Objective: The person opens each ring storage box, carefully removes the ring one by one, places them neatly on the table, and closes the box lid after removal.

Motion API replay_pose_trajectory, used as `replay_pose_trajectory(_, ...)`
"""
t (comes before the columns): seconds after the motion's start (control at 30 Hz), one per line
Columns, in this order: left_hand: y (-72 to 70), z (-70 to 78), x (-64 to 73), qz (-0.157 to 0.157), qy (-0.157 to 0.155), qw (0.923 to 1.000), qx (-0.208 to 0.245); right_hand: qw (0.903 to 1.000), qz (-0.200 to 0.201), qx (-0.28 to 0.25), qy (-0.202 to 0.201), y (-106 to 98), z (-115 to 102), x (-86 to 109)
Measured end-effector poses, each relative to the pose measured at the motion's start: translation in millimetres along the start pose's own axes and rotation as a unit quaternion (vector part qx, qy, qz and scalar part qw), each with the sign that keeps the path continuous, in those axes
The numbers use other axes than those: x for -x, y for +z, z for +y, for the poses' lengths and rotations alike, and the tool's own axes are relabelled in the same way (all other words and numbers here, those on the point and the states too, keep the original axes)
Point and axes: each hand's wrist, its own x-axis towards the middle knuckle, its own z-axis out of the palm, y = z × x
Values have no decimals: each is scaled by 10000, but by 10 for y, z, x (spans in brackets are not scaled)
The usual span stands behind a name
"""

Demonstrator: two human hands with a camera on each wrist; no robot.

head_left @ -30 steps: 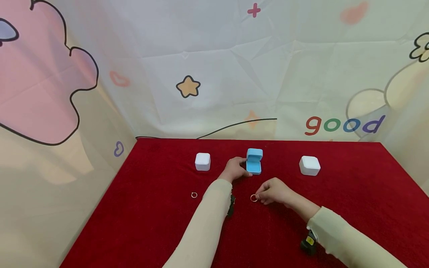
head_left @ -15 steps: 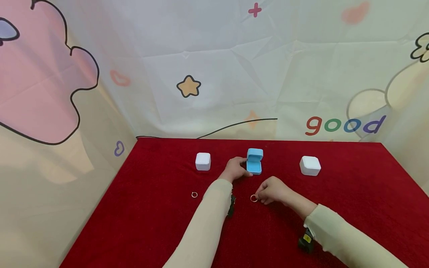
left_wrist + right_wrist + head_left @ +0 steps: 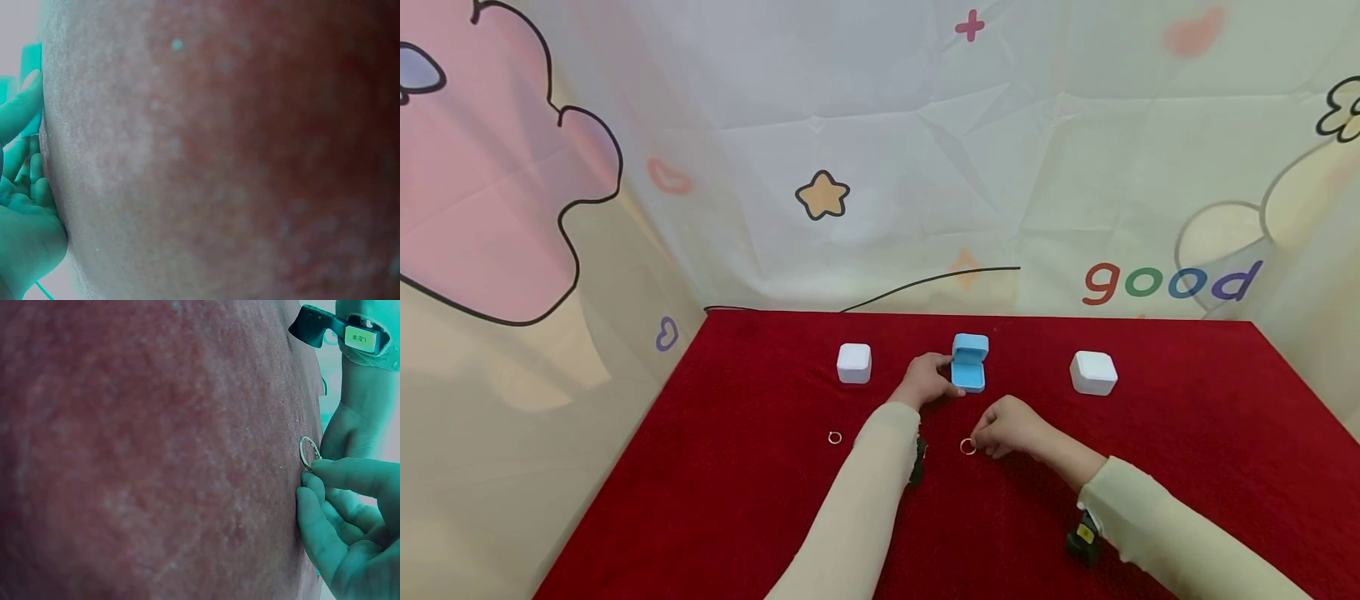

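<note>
A light blue ring box point(image 3: 968, 377) stands with its lid up on the red cloth, the inside facing the front. My left hand point(image 3: 922, 379) grips its left side, one finger reaching to the back and another along the front. In the left wrist view the thumb lies against the box point(image 3: 31, 59). Right of centre, my right hand point(image 3: 1009, 427) pinches a thin ring point(image 3: 967, 447) between thumb and fingers, low over the cloth in front of the box. The right wrist view shows the ring point(image 3: 305, 453) standing on edge at the fingertips.
A second ring point(image 3: 835, 437) lies on the red cloth point(image 3: 737, 500) left of my left forearm. One white box point(image 3: 853, 363) stands to the left of the blue one and another white box point(image 3: 1093, 372) to the right. A printed curtain point(image 3: 880, 150) hangs behind the table.
My right forearm and sleeve have shifted slightly to the left, while the hand stays in place with the ring. My left hand and the blue box have not moved.
</note>
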Motion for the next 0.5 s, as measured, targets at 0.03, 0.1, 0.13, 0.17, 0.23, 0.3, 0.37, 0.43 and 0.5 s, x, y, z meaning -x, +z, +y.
replay_pose_trajectory(0.03, 4, -2, -2, 4, -7, 10000, 13, 10000, 8, 22, 8, 2, 3, -7)
replay_pose_trajectory(0.1, 13, -8, -5, 2, 2, 10000, 34, 10000, -1, 92, -16, 1, 5, -18)
replay_pose_trajectory(0.13, 16, -9, -5, 4, 2, 10000, 48, 9999, 11, 101, 1, 4, 3, -25)
replay_pose_trajectory(0.17, 18, -9, -4, 5, 4, 10000, 79, 9999, 18, 125, 6, 5, -3, -29)
replay_pose_trajectory(0.23, 16, -6, -3, 4, 5, 10000, 96, 9998, 3, 176, -12, 5, -18, -38)
replay_pose_trajectory(0.3, 14, -3, -1, -1, 11, 10000, 95, 9996, 3, 272, -18, 7, -37, -46)
replay_pose_trajectory(0.37, 12, 0, 1, -6, 12, 10000, 57, 9992, 10, 395, -5, 12, -60, -56)
replay_pose_trajectory(0.43, 10, 1, 2, -4, 12, 10000, 42, 9987, 24, 517, 38, 18, -78, -68)
replay_pose_trajectory(0.5, 8, 2, 6, -8, 14, 10000, 50, 9980, 42, 618, 103, 24, -93, -82)
